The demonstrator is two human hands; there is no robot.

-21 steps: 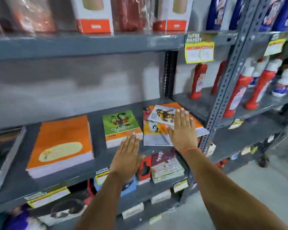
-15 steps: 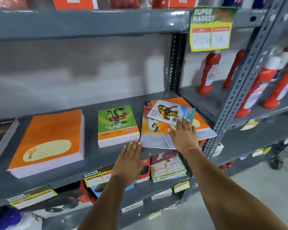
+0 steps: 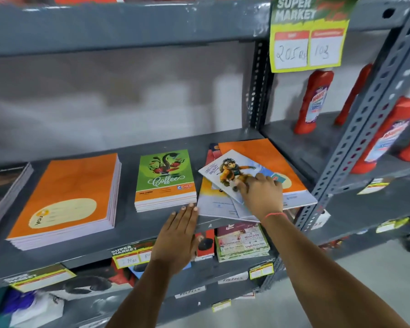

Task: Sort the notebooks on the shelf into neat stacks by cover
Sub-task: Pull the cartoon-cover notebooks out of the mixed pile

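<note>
2 neat stacks (image 3: 66,200) share the shelf (image 3: 128,227); right hand (image 3: 262,197) presses cartoon notebook (image 3: 227,172), grip flat; left hand (image 3: 178,235) open.

Illumination is bright, even and diffuse; its source is out of view. Soft shadow lies beneath the upper shelf (image 3: 128,22). Wide-angle distortion bows the shelf edges. Frame edges and lower left corner are blurred; the centre is sharp.

"Coffee" on green notebook (image 3: 165,176), "SUPER MARKET", "205" on price tag (image 3: 308,35)
</note>
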